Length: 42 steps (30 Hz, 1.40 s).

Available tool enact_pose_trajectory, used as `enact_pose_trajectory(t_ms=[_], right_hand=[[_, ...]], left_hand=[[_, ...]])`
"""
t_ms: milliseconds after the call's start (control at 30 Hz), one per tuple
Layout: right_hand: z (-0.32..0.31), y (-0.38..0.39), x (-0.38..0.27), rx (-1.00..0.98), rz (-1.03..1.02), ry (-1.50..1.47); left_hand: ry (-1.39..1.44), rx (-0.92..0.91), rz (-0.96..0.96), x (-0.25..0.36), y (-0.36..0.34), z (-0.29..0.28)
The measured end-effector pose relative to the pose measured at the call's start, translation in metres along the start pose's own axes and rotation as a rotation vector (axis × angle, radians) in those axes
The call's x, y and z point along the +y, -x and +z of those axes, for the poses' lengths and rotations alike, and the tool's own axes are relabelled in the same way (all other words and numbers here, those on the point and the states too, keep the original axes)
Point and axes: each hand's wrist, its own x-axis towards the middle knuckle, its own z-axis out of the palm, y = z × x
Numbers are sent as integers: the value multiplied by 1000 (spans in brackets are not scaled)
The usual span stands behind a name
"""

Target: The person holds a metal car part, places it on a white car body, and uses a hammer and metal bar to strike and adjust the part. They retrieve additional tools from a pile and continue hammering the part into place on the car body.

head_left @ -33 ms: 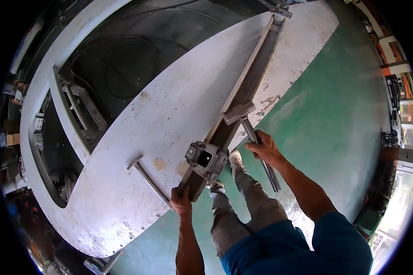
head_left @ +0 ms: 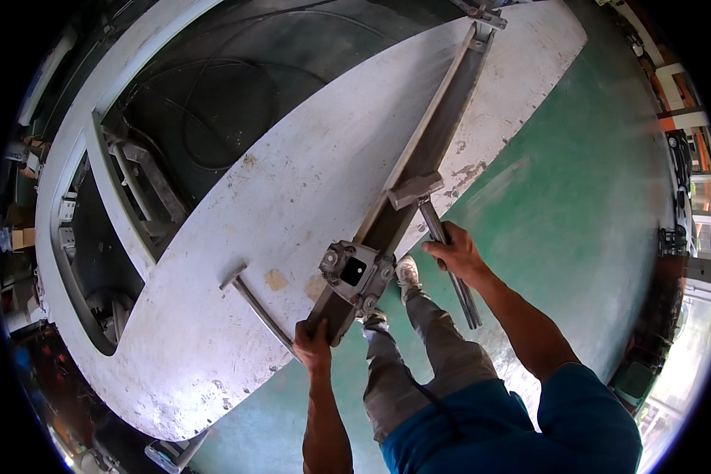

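Observation:
My right hand (head_left: pixel 457 254) is wrapped around the metal handle of a sledgehammer (head_left: pixel 449 272). The block-shaped hammer head lies over the long channel-shaped steel beam (head_left: pixel 426 146); whether it touches the beam I cannot tell. Down at the beam's near end, my left hand (head_left: pixel 313 346) grips it with closed fingers. A metal bracket (head_left: pixel 370 257) with bolts and a dark square opening sits on the beam, between the hammer and my left hand. Beside that hand, a slim T-shaped metal bar (head_left: pixel 262 310) rests on the white surface.
The beam slants across a large worn white frame (head_left: pixel 292 182) with wide openings. Cables (head_left: pixel 186 118) show through the far opening. A metal fitting (head_left: pixel 487 19) is at the beam's far end. Green floor (head_left: pixel 561 213) lies to the right, with shelving and parts along the far right edge.

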Motion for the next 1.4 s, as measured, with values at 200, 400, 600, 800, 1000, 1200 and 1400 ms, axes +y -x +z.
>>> enact_pose_trajectory(t_ms=[200,400,600,800,1000,1200,1400], right_hand=[[26,-36,40,132,53,-67],[29,-53,76,184,-34,197],[21,-48,51,114,-20,247],[16,-47,54,111,-81,312],[21,-56,56,57,-111,307],[25,-69,69,-47,-43,384],[27,-72,71,-62,-45,370]], left_hand=[[14,-35,-46,10,1,1],[14,-61,-30,2,4,10],[6,-112,-116,0,14,15],[206,-230,-366,-19,40,31],[526,-463,-689,-23,60,52],[628,-607,-823,-41,72,74],[590,-638,-886,-36,64,69]])
